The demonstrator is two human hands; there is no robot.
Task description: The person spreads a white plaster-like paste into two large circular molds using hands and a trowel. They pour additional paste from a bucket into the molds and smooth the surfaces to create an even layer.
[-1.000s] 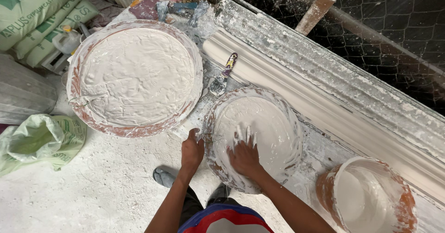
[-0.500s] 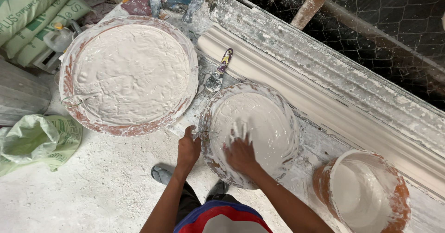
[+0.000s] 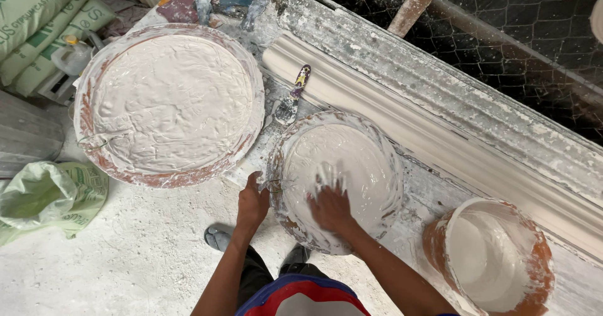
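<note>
A: How are the fingers of the right hand (image 3: 330,209) placed?

B: They are spread wide and pressed flat into the wet white plaster filling the smaller basin (image 3: 336,181). Nothing is gripped; the fingertips are coated in plaster and pointed toward the middle of the basin.

A: And the left hand (image 3: 252,204)?

B: Its fingers are curled closed over the near-left rim of the same basin, so the rim is clasped from outside. The basin is thus found between both hands, under the right palm and just right of the left hand.

A: What is seen further out?

B: A putty knife (image 3: 293,96) is laid just beyond the basin, beside a long white moulding (image 3: 440,146). A larger plaster-filled basin (image 3: 169,105) is set to the left, and a bucket (image 3: 493,256) of white liquid to the right. Green sacks (image 3: 38,14) are stacked at the far left.
</note>
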